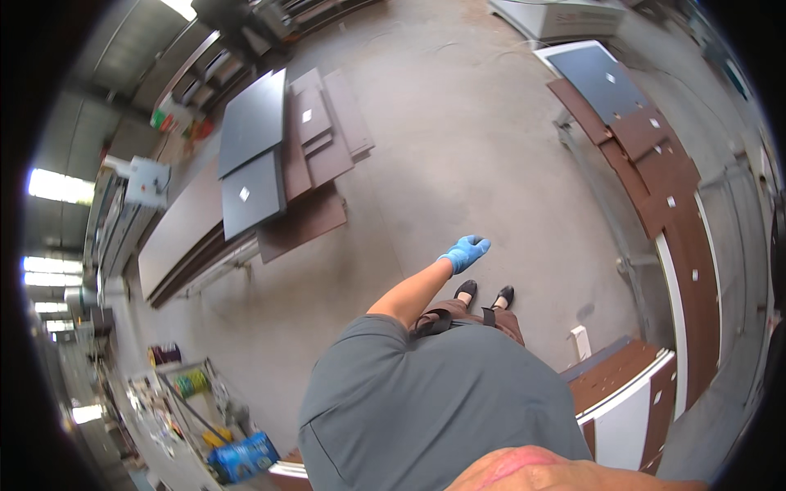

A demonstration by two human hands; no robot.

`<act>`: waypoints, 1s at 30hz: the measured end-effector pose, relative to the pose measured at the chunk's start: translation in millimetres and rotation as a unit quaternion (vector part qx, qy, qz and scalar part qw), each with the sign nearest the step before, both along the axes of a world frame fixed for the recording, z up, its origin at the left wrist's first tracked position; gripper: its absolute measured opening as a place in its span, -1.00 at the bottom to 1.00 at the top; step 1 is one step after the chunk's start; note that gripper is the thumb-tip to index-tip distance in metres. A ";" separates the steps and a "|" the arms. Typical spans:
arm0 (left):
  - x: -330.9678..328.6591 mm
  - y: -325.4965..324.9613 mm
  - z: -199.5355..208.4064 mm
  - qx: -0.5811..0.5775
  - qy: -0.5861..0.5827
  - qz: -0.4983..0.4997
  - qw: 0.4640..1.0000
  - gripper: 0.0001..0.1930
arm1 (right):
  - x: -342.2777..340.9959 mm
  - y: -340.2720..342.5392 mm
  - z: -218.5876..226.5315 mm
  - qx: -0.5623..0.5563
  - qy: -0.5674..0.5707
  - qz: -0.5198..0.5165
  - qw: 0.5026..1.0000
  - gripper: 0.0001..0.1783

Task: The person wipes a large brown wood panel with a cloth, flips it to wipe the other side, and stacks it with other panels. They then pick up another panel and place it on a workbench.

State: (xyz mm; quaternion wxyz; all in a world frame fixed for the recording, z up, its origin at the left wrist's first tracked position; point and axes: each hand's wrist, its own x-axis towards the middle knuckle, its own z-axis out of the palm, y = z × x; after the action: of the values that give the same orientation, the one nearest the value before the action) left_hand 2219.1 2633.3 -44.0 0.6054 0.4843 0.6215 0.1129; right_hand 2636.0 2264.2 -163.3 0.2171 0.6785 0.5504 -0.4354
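Note:
My left hand (467,254), in a blue glove, hangs in front of my body above the grey floor (426,180). Its fingers are curled in loosely, and I see nothing held in them. It touches no panel or table. My dark shoes (466,290) show just below it. My right hand is out of the picture.
At left, dark grey panels (254,123) lie on stacked brown boards (188,221). Along the right runs a metal-framed row of brown panels (692,278), with a grey panel (598,78) at its far end. More brown and white boards (618,376) stand close at my right. A blue bag (243,458) sits at lower left.

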 end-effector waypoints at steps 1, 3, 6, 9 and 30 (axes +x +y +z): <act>-1.3 0.0 4.4 -0.005 -0.003 0.016 1.000 -0.36 | 21.2 23.0 -4.6 -0.011 -0.011 0.020 1.000 -0.74; -12.9 -15.1 -3.3 -0.022 0.021 0.067 0.997 -0.34 | 61.7 73.8 -15.0 -0.022 -0.032 0.064 0.997 -0.75; -57.1 -61.7 -39.4 -0.098 0.158 0.143 0.972 -0.28 | 106.5 156.1 -23.8 0.024 -0.064 0.063 0.996 -0.75; -91.9 -146.0 -74.0 -0.149 0.175 0.338 0.913 -0.34 | 115.1 227.8 -1.7 0.175 0.059 -0.128 0.974 -0.67; 149.1 165.7 -146.6 -0.076 0.148 0.051 0.985 -0.41 | 211.6 192.3 18.3 0.027 0.067 -0.452 0.889 -0.58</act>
State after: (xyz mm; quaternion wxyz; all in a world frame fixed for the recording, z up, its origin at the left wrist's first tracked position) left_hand 2368.3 2799.0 -190.6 0.5350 0.4161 0.7349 0.0230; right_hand 2847.7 2456.5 -145.0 -0.0592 0.8286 0.2084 -0.5162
